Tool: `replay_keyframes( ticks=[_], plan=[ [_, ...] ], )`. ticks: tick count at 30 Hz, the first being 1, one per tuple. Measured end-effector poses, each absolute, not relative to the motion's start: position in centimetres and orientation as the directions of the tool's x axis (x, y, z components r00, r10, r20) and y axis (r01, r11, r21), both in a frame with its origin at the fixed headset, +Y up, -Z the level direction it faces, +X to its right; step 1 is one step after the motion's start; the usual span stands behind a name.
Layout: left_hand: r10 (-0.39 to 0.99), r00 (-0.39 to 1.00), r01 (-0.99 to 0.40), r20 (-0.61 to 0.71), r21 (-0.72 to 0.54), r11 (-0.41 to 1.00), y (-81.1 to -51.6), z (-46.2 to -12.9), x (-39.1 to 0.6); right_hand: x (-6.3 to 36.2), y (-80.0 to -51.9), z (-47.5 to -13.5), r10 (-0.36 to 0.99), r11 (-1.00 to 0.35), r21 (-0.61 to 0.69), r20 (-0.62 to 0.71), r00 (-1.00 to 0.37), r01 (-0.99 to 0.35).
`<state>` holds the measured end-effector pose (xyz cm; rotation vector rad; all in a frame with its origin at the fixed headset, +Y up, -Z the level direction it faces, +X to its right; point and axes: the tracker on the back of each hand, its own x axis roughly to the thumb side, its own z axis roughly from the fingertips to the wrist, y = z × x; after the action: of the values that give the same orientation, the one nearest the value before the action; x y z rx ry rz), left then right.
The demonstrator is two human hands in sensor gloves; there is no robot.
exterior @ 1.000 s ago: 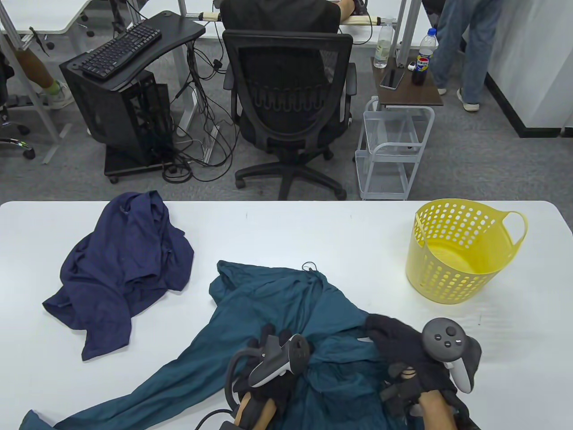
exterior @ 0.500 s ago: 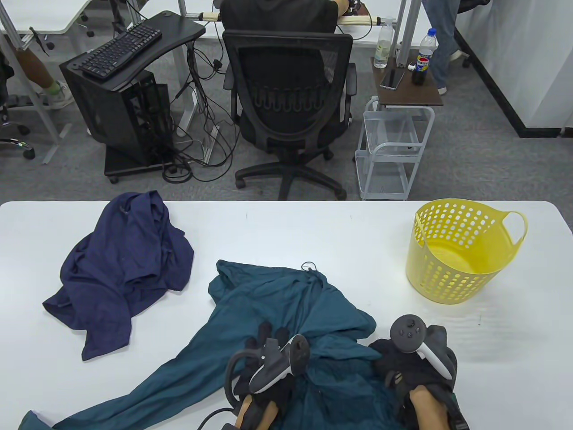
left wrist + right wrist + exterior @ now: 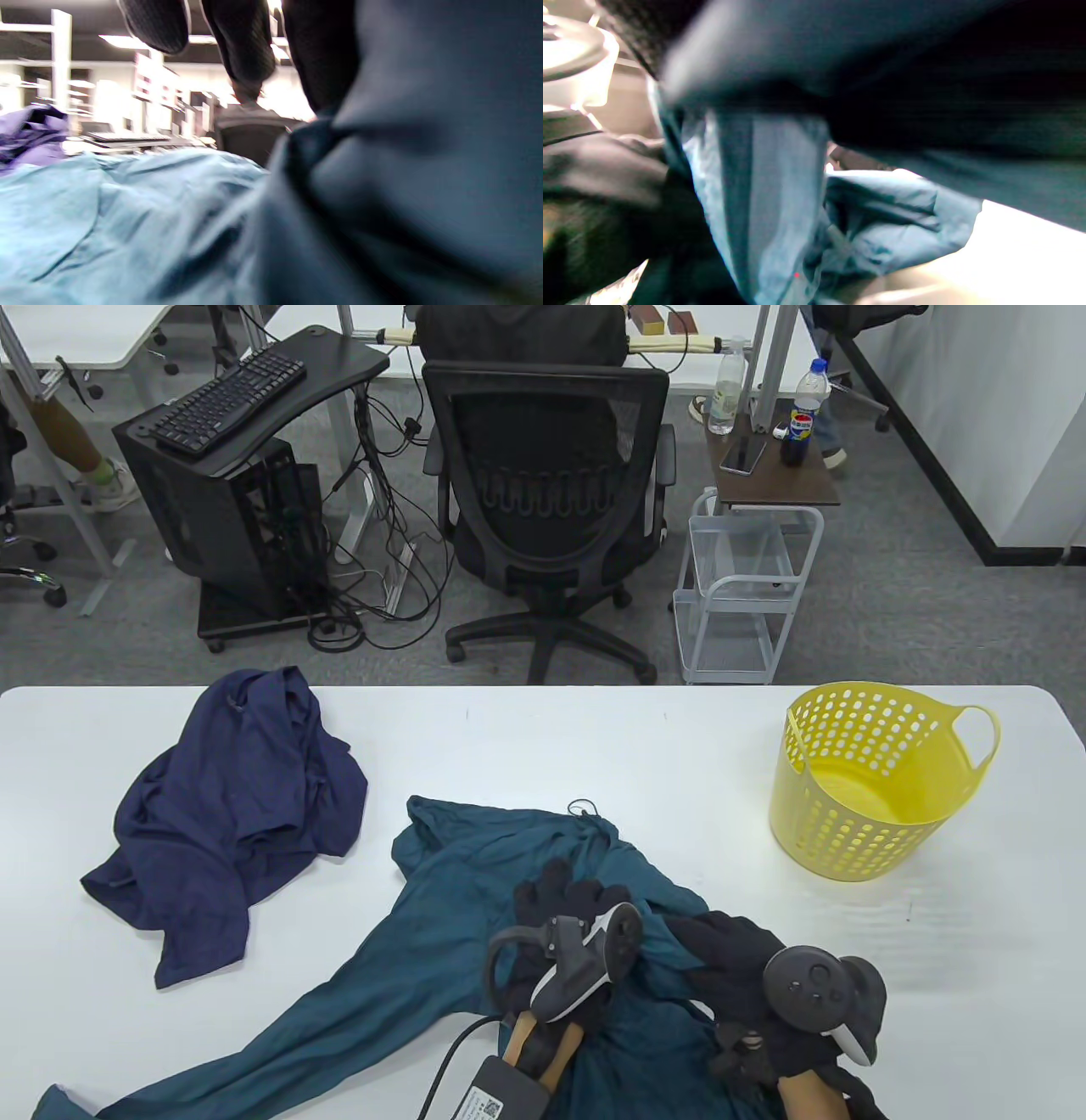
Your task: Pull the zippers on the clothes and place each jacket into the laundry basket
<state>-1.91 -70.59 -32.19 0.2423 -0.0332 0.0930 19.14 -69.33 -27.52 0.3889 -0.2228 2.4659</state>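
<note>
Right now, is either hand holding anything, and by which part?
Both hands, left hand and right hand, are on the teal jacket near its middle; the grips themselves are hidden, so a hold cannot be confirmed.

Table view overhead, far; wrist views low, close (blurred), sharing teal jacket (image 3: 509, 857).

A teal jacket (image 3: 509, 882) and a navy jacket (image 3: 237, 806) lie on the white counter (image 3: 594, 746). The laundry basket (image 3: 874, 789) is yellow, patterned with oval holes. Both hands (image 3: 568, 916) wear black gloves.
</note>
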Motion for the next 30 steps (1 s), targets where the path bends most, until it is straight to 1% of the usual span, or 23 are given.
replay_keyframes(
  ticks=[2,4,5,6,8,10,11,13,14,16,18,19,20,21,22,23,24,25,27,28,29,30],
  plan=[
    [0.185,0.983,-0.169,-0.022,0.308,0.936,-70.8,-32.4,-3.5,18.5,-70.4,-28.0,0.523,-0.847,0.075,0.299,-0.798,-0.527],
    [0.207,0.977,-0.176,-0.051,0.350,0.920,-70.7,-32.4,-5.1,18.0,-71.5,-28.5,0.510,-0.859,0.207,0.272,-0.816,-0.468],
    [0.234,0.970,-0.195,-0.065,0.364,0.911,-70.7,-32.4,-6.0,17.8,-72.2,-28.8,0.528,-0.843,0.277,0.256,-0.810,-0.462],
    [0.251,0.965,-0.204,-0.081,0.371,0.906,-70.7,-32.4,-6.6,17.7,-72.5,-28.9,0.539,-0.830,0.315,0.241,-0.807,-0.461],
    [0.314,0.941,-0.246,-0.124,0.383,0.890,-70.7,-32.4,-8.7,17.7,-73.5,-29.1,0.524,-0.798,0.441,0.171,-0.834,-0.411],
    [0.362,0.920,-0.284,-0.148,0.384,0.879,-70.8,-32.2,-10.4,18.4,-74.1,-29.2,0.489,-0.788,0.478,0.103,-0.866,-0.388],
    [0.374,0.914,-0.293,-0.156,0.387,0.875,-70.9,-32.1,-10.8,18.8,-74.2,-29.4,0.481,-0.791,0.469,0.080,-0.873,-0.393],
    [0.392,0.904,-0.303,-0.169,0.391,0.869,-71.0,-31.8,-11.7,20.6,-74.0,-29.8,0.453,-0.809,0.414,-0.013,-0.892,-0.417],
    [0.394,0.904,-0.306,-0.167,0.392,0.868,-70.9,-31.7,-11.9,21.3,-73.8,-29.9,0.442,-0.820,0.387,-0.039,-0.896,-0.421],
    [0.406,0.900,-0.316,-0.160,0.404,0.859,-70.7,-31.3,-11.9,23.3,-73.3,-30.1,0.403,-0.861,0.290,-0.112,-0.909,-0.417],
    [0.407,0.905,-0.330,-0.124,0.400,0.855,-70.4,-30.9,-11.3,26.2,-72.1,-30.1,0.382,-0.909,0.093,-0.202,-0.902,-0.406],
    [0.400,0.910,-0.331,-0.106,0.395,0.857,-70.3,-30.8,-10.8,27.1,-71.6,-29.9,0.391,-0.914,0.020,-0.231,-0.891,-0.406],
    [0.372,0.926,-0.323,-0.063,0.379,0.867,-70.2,-30.6,-9.9,28.4,-70.7,-29.4,0.417,-0.909,-0.116,-0.269,-0.868,-0.400],
    [0.352,0.936,-0.317,-0.032,0.359,0.878,-70.2,-30.5,-9.3,29.2,-70.1,-29.0,0.442,-0.894,-0.221,-0.290,-0.849,-0.389],
    [0.318,0.947,-0.315,0.037,0.290,0.904,-70.2,-30.5,-8.1,30.2,-69.4,-28.2,0.481,-0.855,-0.377,-0.313,-0.819,-0.357],
    [0.285,0.951,-0.304,0.122,0.182,0.935,-70.2,-30.5,-6.9,31.1,-68.7,-27.2,0.522,-0.790,-0.534,-0.331,-0.786,-0.300],
    [0.264,0.947,-0.286,0.183,0.106,0.953,-70.3,-30.3,-6.0,31.7,-68.2,-26.7,0.550,-0.742,-0.611,-0.322,-0.770,-0.275],
    [0.256,0.941,-0.271,0.223,0.039,0.962,-70.4,-30.2,-5.3,32.1,-68.0,-26.5,0.549,-0.747,-0.601,-0.315,-0.774,-0.286],
    [0.240,0.920,-0.204,0.309,-0.143,0.968,-70.7,-30.0,-4.2,32.6,-68.3,-26.5,0.534,-0.817,-0.444,-0.339,-0.775,-0.368],
    [0.237,0.913,-0.158,0.331,-0.249,0.955,-71.0,-29.9,-3.8,32.4,-68.9,-26.8,0.528,-0.846,-0.311,-0.375,-0.762,-0.433],
    [0.237,0.912,-0.124,0.336,-0.326,0.937,-71.2,-29.8,-3.7,32.0,-69.5,-27.1,0.523,-0.849,-0.160,-0.398,-0.754,-0.504],
    [0.235,0.909,-0.104,0.344,-0.359,0.928,-71.3,-29.7,-3.8,31.3,-70.0,-27.3,0.528,-0.832,-0.062,-0.392,-0.754,-0.551]
  ],
)
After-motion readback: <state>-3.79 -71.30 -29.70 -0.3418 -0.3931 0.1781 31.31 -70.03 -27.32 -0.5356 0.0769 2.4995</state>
